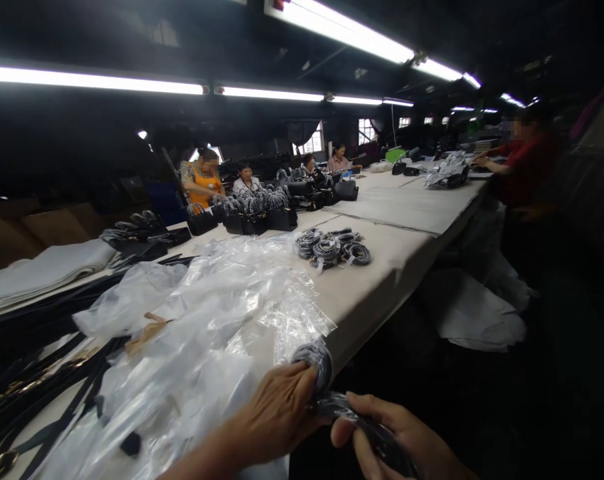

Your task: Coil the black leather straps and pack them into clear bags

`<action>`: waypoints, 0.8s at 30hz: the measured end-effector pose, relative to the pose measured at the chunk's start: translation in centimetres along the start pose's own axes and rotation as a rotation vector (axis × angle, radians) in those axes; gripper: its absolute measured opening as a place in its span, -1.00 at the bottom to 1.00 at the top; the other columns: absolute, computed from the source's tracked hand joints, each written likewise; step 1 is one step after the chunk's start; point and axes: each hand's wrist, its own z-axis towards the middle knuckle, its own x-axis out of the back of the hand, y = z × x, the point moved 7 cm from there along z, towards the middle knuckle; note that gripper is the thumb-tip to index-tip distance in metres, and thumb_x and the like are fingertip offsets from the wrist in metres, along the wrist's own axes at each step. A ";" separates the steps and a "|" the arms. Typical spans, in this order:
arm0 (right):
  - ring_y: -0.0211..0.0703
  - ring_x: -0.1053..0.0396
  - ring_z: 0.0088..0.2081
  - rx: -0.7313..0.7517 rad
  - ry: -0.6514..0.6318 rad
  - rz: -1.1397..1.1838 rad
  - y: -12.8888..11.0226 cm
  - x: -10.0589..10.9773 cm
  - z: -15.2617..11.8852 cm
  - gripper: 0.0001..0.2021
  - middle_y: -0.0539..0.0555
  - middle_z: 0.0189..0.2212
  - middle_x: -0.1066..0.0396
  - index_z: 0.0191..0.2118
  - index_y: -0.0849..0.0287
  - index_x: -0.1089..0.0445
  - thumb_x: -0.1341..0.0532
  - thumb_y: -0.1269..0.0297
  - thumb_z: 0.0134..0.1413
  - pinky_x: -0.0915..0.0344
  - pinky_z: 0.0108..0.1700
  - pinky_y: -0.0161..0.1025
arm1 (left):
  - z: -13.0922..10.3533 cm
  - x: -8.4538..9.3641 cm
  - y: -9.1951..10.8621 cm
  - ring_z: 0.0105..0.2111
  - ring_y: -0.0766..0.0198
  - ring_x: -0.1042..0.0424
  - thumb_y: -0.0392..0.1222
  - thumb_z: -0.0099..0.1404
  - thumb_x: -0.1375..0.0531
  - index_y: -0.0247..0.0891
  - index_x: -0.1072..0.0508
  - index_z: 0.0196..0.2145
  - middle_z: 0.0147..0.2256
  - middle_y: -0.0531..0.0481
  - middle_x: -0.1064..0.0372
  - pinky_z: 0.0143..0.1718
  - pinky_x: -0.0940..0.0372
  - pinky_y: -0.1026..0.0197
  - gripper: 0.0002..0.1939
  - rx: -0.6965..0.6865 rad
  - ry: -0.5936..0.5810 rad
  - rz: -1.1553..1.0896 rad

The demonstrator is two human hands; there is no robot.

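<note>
A coiled black strap (318,365) in clear plastic wrap is in my left hand (282,410), closed around it at the table's near edge. My right hand (397,437) is closed on a wrapped dark length (369,423) of what looks like the same strap, just right of the left hand. Where the two parts join is hidden by my fingers. Clear plastic bags (222,300) lie in a heap beside my left hand. Farther along the table, several wrapped strap coils (329,248) sit in a small pile.
Loose black straps with gold hardware (37,383) lie at the left. Black handbags (257,217) with wrapped handles stand along the far side of the long table (377,287). Several co-workers sit behind it; a person in red (527,160) stands at the right. White sheets (475,313) hang below.
</note>
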 end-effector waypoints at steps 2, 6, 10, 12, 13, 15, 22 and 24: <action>-0.37 -0.22 -0.79 0.025 -0.025 0.076 0.6 -0.2 -0.7 -0.40 0.12 -0.75 -0.35 -0.32 0.54 -0.51 -0.03 -0.03 0.29 -0.03 -0.76 -0.52 | -1.2 -1.5 0.5 -0.40 0.18 -0.36 0.09 0.39 -0.02 -0.23 -0.34 -0.20 -0.36 -0.07 -0.39 -0.30 -0.31 0.18 -0.67 0.037 -0.111 -0.182; -0.28 -0.50 -0.48 0.412 0.045 0.134 -0.4 0.4 -2.8 -0.46 0.32 -0.26 -0.56 -0.11 0.40 -0.53 -0.07 -0.05 0.27 -0.29 -0.55 -0.52 | -3.6 -5.7 2.6 -0.39 0.25 -0.33 0.20 0.36 -0.02 -0.23 -0.37 -0.11 -0.31 -0.06 -0.38 -0.38 -0.24 0.27 -0.56 0.238 -0.387 -0.832; -0.19 -0.53 -0.35 0.776 0.203 -0.516 -1.9 -0.1 -4.6 -0.64 0.24 0.03 -0.46 0.11 0.14 -0.41 -0.12 0.18 0.28 -0.38 -0.50 -0.42 | -4.7 -7.2 4.9 -0.29 0.23 -0.32 0.14 0.37 -0.08 -0.26 -0.42 -0.14 -0.27 -0.06 -0.36 -0.25 -0.22 0.23 -0.60 0.518 -0.382 -1.238; -0.11 -0.50 -0.11 0.951 0.309 -0.950 -2.9 -1.0 -5.4 -0.66 0.19 0.06 -0.43 0.12 0.12 -0.40 -0.12 0.36 0.26 -0.47 -0.13 -0.24 | -4.4 -6.6 5.3 -0.29 0.24 -0.29 0.10 0.37 -0.09 -0.30 -0.46 -0.24 -0.32 -0.06 -0.37 -0.23 -0.19 0.22 -0.63 0.572 -0.289 -1.294; -0.07 -0.43 0.02 1.027 0.337 -1.116 -3.2 -1.5 -5.7 -0.64 0.19 0.08 -0.41 0.13 0.14 -0.39 -0.10 0.41 0.26 -0.41 0.05 -0.16 | -4.1 -6.2 5.2 -0.31 0.25 -0.28 0.10 0.37 -0.10 -0.31 -0.46 -0.28 -0.35 -0.06 -0.37 -0.24 -0.17 0.22 -0.62 0.581 -0.240 -1.321; -0.04 -0.34 0.11 1.115 0.310 -1.293 -3.9 -2.1 -5.9 -0.62 0.21 0.07 -0.39 0.16 0.19 -0.35 -0.07 0.47 0.26 -0.31 0.17 -0.08 | -3.3 -5.4 5.0 -0.37 0.27 -0.26 0.12 0.37 -0.09 -0.33 -0.47 -0.30 -0.40 -0.06 -0.38 -0.29 -0.14 0.22 -0.59 0.581 -0.167 -1.397; -0.07 -0.39 -0.13 1.208 0.233 -1.322 -7.0 -2.8 -7.1 -0.67 0.16 -0.15 -0.46 0.09 0.20 -0.40 -0.18 0.38 0.23 -0.36 0.00 -0.09 | -0.1 -2.6 4.9 -0.50 0.30 -0.24 0.14 0.32 -0.14 -0.37 -0.51 -0.09 -0.57 -0.03 -0.32 -0.41 -0.13 0.24 -0.52 0.522 -0.072 -1.638; -0.06 -0.37 -0.05 1.182 0.251 -1.248 -7.2 -2.7 -7.0 -0.66 0.16 -0.08 -0.46 0.14 0.17 -0.37 -0.14 0.32 0.29 -0.30 0.08 -0.08 | 0.5 -2.0 4.6 -0.51 0.28 -0.25 0.13 0.32 -0.15 -0.36 -0.51 -0.06 -0.60 -0.02 -0.29 -0.42 -0.16 0.23 -0.51 0.514 0.012 -1.673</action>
